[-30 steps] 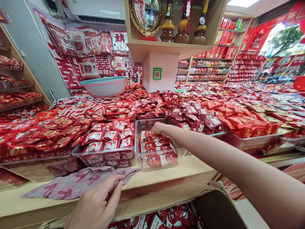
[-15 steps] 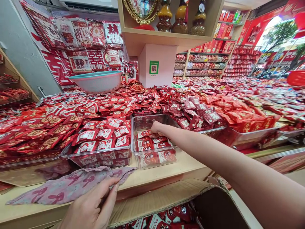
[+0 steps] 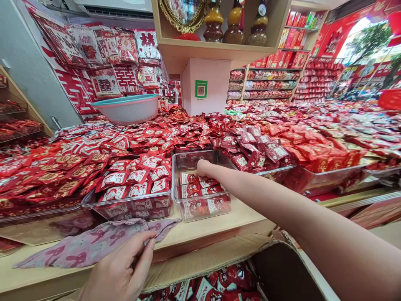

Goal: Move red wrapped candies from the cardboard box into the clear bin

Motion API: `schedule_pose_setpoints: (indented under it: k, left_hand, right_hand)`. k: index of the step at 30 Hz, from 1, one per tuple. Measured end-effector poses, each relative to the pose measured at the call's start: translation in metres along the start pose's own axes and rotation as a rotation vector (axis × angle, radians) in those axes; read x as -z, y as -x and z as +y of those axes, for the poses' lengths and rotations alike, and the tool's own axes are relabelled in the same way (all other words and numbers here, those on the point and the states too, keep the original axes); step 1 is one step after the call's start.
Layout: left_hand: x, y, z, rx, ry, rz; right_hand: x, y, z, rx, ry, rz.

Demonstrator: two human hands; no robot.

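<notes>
At the centre of the clock, on the worktop, see-through bin part-filled with red-and-white packets, set in rows toward 6 o'clock. Right hand down inside, fingers curled over packets near 12; fingertips hidden, so cannot tell grip. Left hand out at 7 o'clock, thumb and forefinger nearly meeting beside patterned cloth; cannot tell any pinch. Similar-looking packets in cardboard box at 6. Likeliest upset: bin shoved or tipped by forearm catching its rim, given the reach across from 4 o'clock. Also possible: rows skewed by heavy pressing, or maroon packets sliding in from the 2 o'clock heap if bumped. Cloth perhaps dragged over the edge by any stray tug. Tight at 9, full neighbouring bin just beside. At 6, only a narrow strip of worktop before front edge and box. Best room for moving: upward from the bin, well short of shelf unit at 12.
</notes>
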State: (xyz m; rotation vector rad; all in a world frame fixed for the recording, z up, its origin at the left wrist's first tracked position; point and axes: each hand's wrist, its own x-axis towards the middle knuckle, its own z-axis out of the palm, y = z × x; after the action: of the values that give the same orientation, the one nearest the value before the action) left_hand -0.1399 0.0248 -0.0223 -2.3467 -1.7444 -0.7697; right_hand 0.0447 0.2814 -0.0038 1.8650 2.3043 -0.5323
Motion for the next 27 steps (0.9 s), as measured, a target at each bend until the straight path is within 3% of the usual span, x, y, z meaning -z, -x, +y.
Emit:
schedule_pose_setpoints:
  k: [5,11,14,20,27]
  left_hand:
    - [0.002,-0.003,0.005,-0.010,0.004,0.007]
    - [0.001,-0.006,0.006,0.020,0.008,-0.002]
    - [0.000,-0.007,0.005,0.029,0.010,-0.008]
    - [0.000,-0.007,0.006,0.034,0.004,-0.003]
    - [0.000,-0.008,0.005,0.039,-0.010,-0.017]
  right_hand:
    - [0.009,0.015,-0.004,0.113,0.122,0.055]
    - [0.005,0.029,-0.010,0.465,0.343,0.133]
    - [0.001,0.025,-0.015,0.553,0.435,0.176]
    - [0.000,0.021,-0.026,0.625,0.505,0.204]
    - [0.012,0.032,-0.020,0.580,0.511,0.172]
